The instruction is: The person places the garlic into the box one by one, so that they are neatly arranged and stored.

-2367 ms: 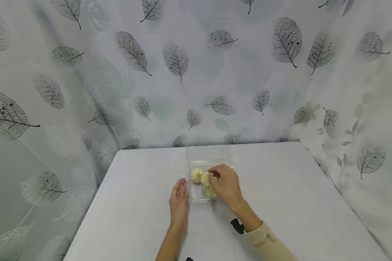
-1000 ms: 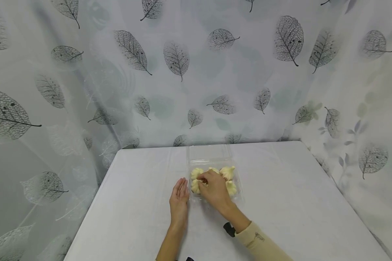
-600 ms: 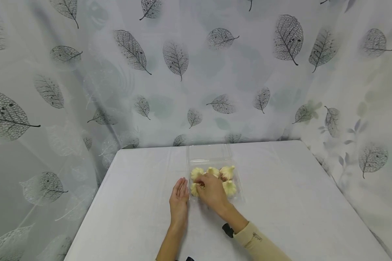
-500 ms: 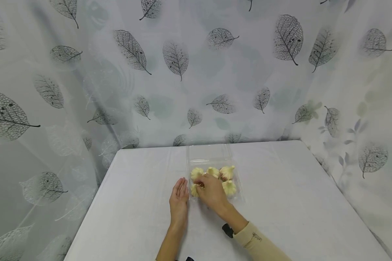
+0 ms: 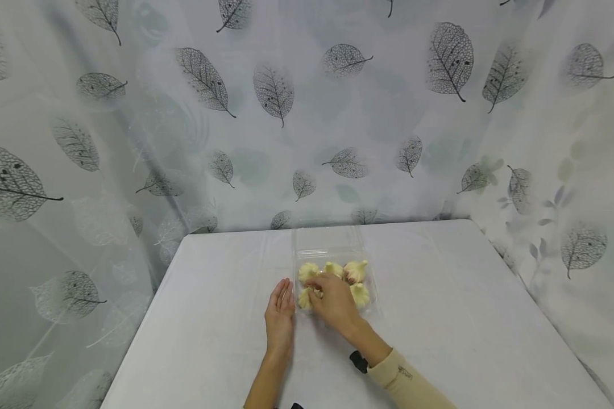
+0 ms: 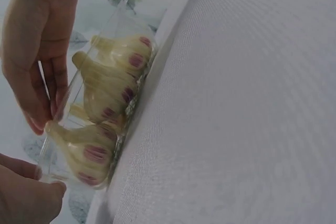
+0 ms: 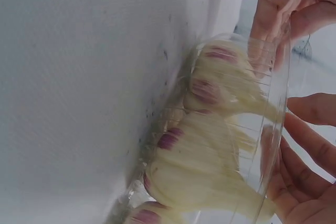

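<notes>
Several pale yellow garlic bulbs with purple patches stand in rows, necks up, in a clear plastic clamshell box (image 5: pixel 376 298). My right hand (image 5: pixel 332 301) is over the front of the box, fingertips right at the neck of the front-left garlic bulb (image 5: pixel 304 299); thumb and fingers stand apart around it. In the right wrist view, my right hand (image 7: pixel 304 166) has its fingertips spread beside a neck. My left hand (image 5: pixel 280 315) lies against the box's left side with straight fingers; its thumb and fingers (image 6: pixel 23 167) show at the rim in the left wrist view.
The box's raised lid (image 5: pixel 327 238) extends toward the far edge of the white-covered table (image 5: pixel 225 318). Behind and on both sides hangs a leaf-printed curtain (image 5: pixel 307 113). A black wrist strap piece (image 5: pixel 358 360) shows beside the right sleeve.
My right hand has gone from the middle of the box to its front left, where a garlic bulb now stands. Lately its thumb and fingers have parted slightly. My left hand has stayed put.
</notes>
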Motion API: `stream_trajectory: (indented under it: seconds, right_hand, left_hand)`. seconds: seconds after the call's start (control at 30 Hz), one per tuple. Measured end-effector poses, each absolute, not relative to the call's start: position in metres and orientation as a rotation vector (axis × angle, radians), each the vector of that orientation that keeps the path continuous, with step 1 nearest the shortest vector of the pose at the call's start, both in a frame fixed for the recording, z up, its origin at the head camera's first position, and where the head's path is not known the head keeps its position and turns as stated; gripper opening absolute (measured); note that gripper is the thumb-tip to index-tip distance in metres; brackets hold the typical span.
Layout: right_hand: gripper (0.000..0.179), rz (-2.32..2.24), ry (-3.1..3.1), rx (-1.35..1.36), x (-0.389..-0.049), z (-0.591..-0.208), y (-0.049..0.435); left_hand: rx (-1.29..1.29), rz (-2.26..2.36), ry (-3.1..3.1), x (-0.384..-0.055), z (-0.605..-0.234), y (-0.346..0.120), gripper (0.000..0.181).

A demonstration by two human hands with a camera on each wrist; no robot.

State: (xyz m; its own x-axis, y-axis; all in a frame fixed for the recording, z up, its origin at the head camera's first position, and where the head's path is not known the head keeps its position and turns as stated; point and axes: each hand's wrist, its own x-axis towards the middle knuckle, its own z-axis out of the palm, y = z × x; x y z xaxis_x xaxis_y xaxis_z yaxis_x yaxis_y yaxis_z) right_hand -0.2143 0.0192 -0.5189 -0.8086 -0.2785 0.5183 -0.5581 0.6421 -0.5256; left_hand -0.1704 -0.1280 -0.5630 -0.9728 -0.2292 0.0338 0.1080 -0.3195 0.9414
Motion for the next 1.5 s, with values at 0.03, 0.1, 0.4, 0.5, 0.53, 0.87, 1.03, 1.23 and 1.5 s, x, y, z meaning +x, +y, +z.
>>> stream_trajectory:
  seconds: [0.03, 0.1, 0.4, 0.5, 0.53, 0.87, 1.03, 1.23, 1.5]
  right_hand:
    - [0.018, 0.983, -2.466, 0.655, -0.214, -0.518, 0.021]
    - [0.019, 0.994, -2.451, 0.641, -0.215, -0.515, 0.024]
    - [0.019, 1.085, -2.418, 0.562, -0.214, -0.507, 0.049]
    - [0.022, 1.094, -2.408, 0.544, -0.213, -0.504, 0.059]
    - [0.023, 1.097, -2.404, 0.534, -0.213, -0.503, 0.062]
    - [0.032, 1.245, -2.336, 0.379, -0.227, -0.504, 0.091]
    - [0.032, 1.281, -2.298, 0.327, -0.236, -0.506, 0.107]
    - [0.040, 1.476, -2.301, 0.224, -0.251, -0.506, 0.124]
    - [0.048, 1.650, -2.283, 0.111, -0.278, -0.517, 0.134]
  left_hand:
    - [0.158, -2.394, -1.695, -0.170, -0.563, -0.128, 0.058]
    - [0.154, -2.396, -1.696, -0.170, -0.563, -0.128, 0.057]
    - [0.160, -2.403, -1.670, -0.172, -0.563, -0.126, 0.059]
    - [0.169, -2.389, -1.683, -0.172, -0.563, -0.126, 0.058]
    - [0.173, -2.385, -1.686, -0.172, -0.563, -0.126, 0.057]
    - [0.168, -2.519, -1.584, -0.181, -0.559, -0.134, 0.057]
    - [0.204, -2.429, -1.722, -0.184, -0.549, -0.138, 0.054]
    - [0.216, -2.456, -1.717, -0.203, -0.539, -0.148, 0.054]
    - [0.226, -2.548, -1.587, -0.237, -0.536, -0.165, 0.057]
